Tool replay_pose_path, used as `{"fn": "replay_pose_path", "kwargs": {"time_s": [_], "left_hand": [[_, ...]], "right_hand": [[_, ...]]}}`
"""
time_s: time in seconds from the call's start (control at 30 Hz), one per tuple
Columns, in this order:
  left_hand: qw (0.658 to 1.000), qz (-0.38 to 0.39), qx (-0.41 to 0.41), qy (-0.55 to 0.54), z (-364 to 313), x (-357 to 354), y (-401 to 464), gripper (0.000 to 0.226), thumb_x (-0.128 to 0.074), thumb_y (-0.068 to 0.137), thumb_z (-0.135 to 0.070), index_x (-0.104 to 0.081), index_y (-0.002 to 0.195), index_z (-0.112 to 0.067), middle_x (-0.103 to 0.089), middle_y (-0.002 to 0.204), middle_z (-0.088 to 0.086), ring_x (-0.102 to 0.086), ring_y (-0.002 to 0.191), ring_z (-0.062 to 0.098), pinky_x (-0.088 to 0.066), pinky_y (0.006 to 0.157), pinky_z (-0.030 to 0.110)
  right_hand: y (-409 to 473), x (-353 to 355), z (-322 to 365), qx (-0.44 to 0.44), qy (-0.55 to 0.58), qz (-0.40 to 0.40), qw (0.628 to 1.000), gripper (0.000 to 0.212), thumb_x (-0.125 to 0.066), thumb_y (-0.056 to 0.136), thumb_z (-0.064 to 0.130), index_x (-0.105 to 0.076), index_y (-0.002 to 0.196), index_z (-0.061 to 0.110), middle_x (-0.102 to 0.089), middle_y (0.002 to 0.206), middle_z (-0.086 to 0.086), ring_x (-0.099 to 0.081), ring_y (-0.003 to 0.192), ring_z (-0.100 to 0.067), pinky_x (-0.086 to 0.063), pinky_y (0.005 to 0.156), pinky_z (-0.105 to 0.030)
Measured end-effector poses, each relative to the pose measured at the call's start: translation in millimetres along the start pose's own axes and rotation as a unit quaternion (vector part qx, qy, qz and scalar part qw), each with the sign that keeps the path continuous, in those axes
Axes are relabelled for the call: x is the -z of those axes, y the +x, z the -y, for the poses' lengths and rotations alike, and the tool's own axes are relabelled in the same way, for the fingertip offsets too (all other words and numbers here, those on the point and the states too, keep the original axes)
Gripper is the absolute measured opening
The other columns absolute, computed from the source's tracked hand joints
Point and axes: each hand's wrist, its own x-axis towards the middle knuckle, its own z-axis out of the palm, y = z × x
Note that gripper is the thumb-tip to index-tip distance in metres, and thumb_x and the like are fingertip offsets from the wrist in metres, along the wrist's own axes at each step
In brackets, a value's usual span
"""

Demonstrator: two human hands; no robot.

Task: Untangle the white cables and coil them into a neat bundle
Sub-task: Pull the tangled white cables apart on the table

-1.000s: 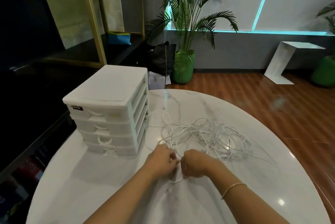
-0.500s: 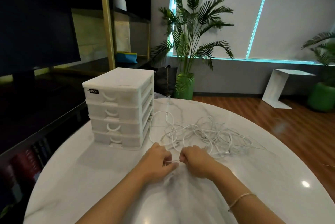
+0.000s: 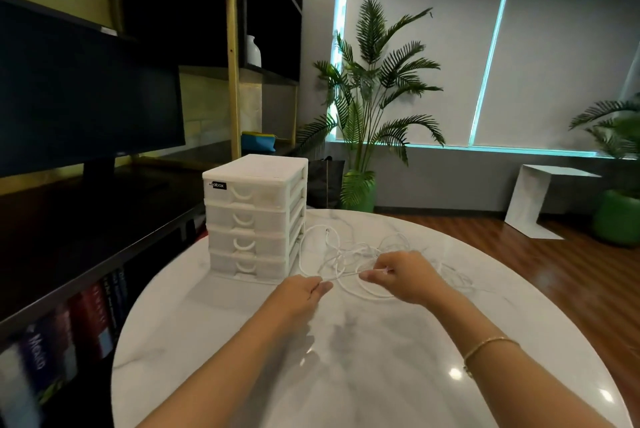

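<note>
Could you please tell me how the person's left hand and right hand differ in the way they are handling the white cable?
The left hand sits nearer the drawer unit; the right hand is over the cable tangle. The left hand pinches a single strand low by the table; the right hand pinches slightly higher, with a loop hanging under it. Both grip the same stretch between them.

Both forearms reaching forward from the bottom edge, bare, close to parallel. Left hand [image 3: 300, 292] palm down, fingers curled, thumb and forefinger pinching a strand of cable [image 3: 341, 278]. Right hand [image 3: 401, 277] a little farther forward and apart from it, knuckles up, fingertips [image 3: 369, 276] pinching the same strand.
</note>
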Motion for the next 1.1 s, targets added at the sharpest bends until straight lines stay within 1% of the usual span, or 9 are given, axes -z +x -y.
{"fn": "replay_pose_path", "kwargs": {"time_s": [0.17, 0.27, 0.37, 0.53, 0.6, 0.73, 0.83, 0.93, 1.1], "left_hand": [[0.999, -0.017, 0.006, -0.039, -2, 12, -6, 0.041, -0.038, 0.099, -0.042, -0.039, 0.062, -0.024, -0.044, 0.063, -0.005, -0.042, 0.060, 0.007, -0.033, 0.059, 0.021], [0.997, -0.061, -0.002, -0.055, 1, 14, -7, 0.039, -0.038, 0.099, -0.039, -0.045, 0.071, -0.013, -0.046, 0.066, 0.000, -0.043, 0.065, 0.014, -0.033, 0.063, 0.026], [0.994, -0.099, -0.013, -0.053, 4, 19, -10, 0.039, -0.037, 0.099, -0.038, -0.040, 0.068, -0.015, -0.045, 0.064, -0.002, -0.044, 0.067, 0.016, -0.032, 0.059, 0.025], [0.997, -0.056, 0.036, 0.048, 25, 24, -21, 0.046, -0.032, 0.098, -0.048, -0.035, 0.061, -0.021, -0.045, 0.067, -0.003, -0.046, 0.070, 0.019, -0.034, 0.063, 0.031], [0.989, -0.079, 0.039, 0.119, 27, 24, -27, 0.051, -0.030, 0.096, -0.055, -0.041, 0.062, -0.018, -0.050, 0.069, -0.002, -0.050, 0.073, 0.020, -0.036, 0.064, 0.031], [0.972, -0.119, 0.011, 0.203, 27, 23, -35, 0.058, -0.025, 0.098, -0.051, -0.061, 0.074, -0.012, -0.063, 0.086, 0.004, -0.053, 0.087, 0.022, -0.036, 0.081, 0.033], [0.963, -0.078, 0.024, 0.256, 35, 16, -35, 0.053, -0.024, 0.099, -0.049, -0.069, 0.095, -0.020, -0.062, 0.103, 0.002, -0.045, 0.108, 0.020, -0.029, 0.098, 0.036], [0.960, -0.036, 0.029, 0.275, 43, 10, -37, 0.045, -0.025, 0.100, -0.044, -0.064, 0.112, -0.025, -0.057, 0.117, 0.001, -0.037, 0.118, 0.021, -0.023, 0.102, 0.035], [0.974, -0.024, 0.023, 0.225, 37, -1, -40, 0.034, -0.033, 0.099, -0.039, -0.058, 0.112, -0.021, -0.051, 0.121, 0.000, -0.036, 0.116, 0.020, -0.021, 0.103, 0.029]], "right_hand": [[-10, 21, 3, -0.027, -0.009, -0.041, 0.999, 0.049, -0.054, 0.081, 0.062, -0.068, 0.103, 0.020, -0.065, 0.099, 0.002, -0.056, 0.087, -0.013, -0.046, 0.081, -0.030], [-15, 33, 2, -0.037, 0.032, -0.057, 0.997, 0.046, -0.057, 0.082, 0.058, -0.067, 0.102, 0.018, -0.060, 0.092, 0.004, -0.053, 0.083, -0.012, -0.039, 0.070, -0.025], [-20, 44, -1, -0.036, 0.030, -0.073, 0.996, 0.043, -0.057, 0.084, 0.055, -0.067, 0.104, 0.018, -0.059, 0.095, 0.003, -0.050, 0.087, -0.012, -0.036, 0.070, -0.024], [-27, 54, -5, -0.038, 0.027, -0.040, 0.998, 0.040, -0.054, 0.088, 0.049, -0.070, 0.106, 0.016, -0.066, 0.111, -0.002, -0.052, 0.090, -0.012, -0.040, 0.079, -0.025], [-28, 54, -5, -0.037, 0.001, -0.033, 0.999, 0.041, -0.054, 0.088, 0.050, -0.071, 0.106, 0.018, -0.067, 0.114, -0.001, -0.053, 0.091, -0.012, -0.042, 0.081, -0.025], [-30, 43, -1, -0.043, -0.097, -0.022, 0.994, 0.040, -0.053, 0.085, 0.058, -0.072, 0.103, 0.028, -0.069, 0.109, 0.006, -0.055, 0.092, -0.012, -0.042, 0.080, -0.026], [-35, 21, -2, -0.035, -0.147, -0.004, 0.988, 0.034, -0.054, 0.086, 0.059, -0.072, 0.101, 0.034, -0.068, 0.111, 0.008, -0.057, 0.101, -0.016, -0.040, 0.091, -0.032], [-42, -6, -9, -0.016, -0.158, 0.039, 0.986, 0.034, -0.053, 0.086, 0.057, -0.071, 0.104, 0.034, -0.066, 0.115, 0.011, -0.055, 0.106, -0.014, -0.035, 0.100, -0.035], [-54, -40, -13, -0.009, -0.148, 0.044, 0.988, 0.036, -0.050, 0.088, 0.058, -0.070, 0.105, 0.034, -0.067, 0.110, 0.011, -0.055, 0.105, -0.012, -0.031, 0.099, -0.034]]}}
